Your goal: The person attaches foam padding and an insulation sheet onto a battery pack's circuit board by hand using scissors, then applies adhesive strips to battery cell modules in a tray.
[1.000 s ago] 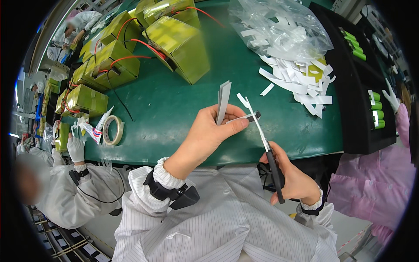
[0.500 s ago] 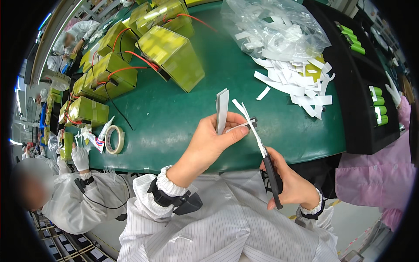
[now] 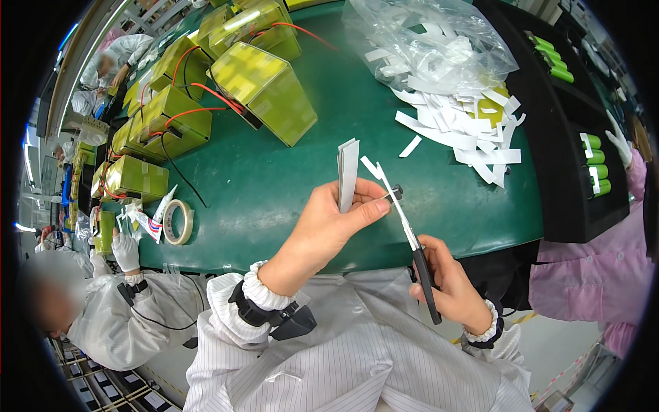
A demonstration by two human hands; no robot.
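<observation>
1. I am watching the left hand [image 3: 328, 230] pinching a small stack of white paper strips [image 3: 347, 173] between thumb and fingers, holding it upright above the table edge so its side is turned toward the blades.
2. The right hand [image 3: 449, 288] is curling closed around the black handles of the scissors [image 3: 405, 226], down near the body, which is keeping the long blades angled up and away toward the stack.
3. The blade tips are sitting just beside the strips, right of the thumb; I cannot tell whether they are touching the paper, but a narrow white sliver is showing at the tip.
4. Both hands are working over the near rim of the green table [image 3: 274, 185], seemingly so cut pieces are falling onto the surface and not the lap.
5. Further out on the right, a heap of cut white strips [image 3: 467, 130] is lying on the green, partly under a crumpled clear plastic bag [image 3: 425, 41].
6. On the left, yellow-green wrapped blocks [image 3: 264, 82] with red and black wires are standing in rows, well apart from the cutting.
7. A roll of tape [image 3: 180, 221] is lying near the gloved hand of a co-worker [image 3: 125, 250].
</observation>
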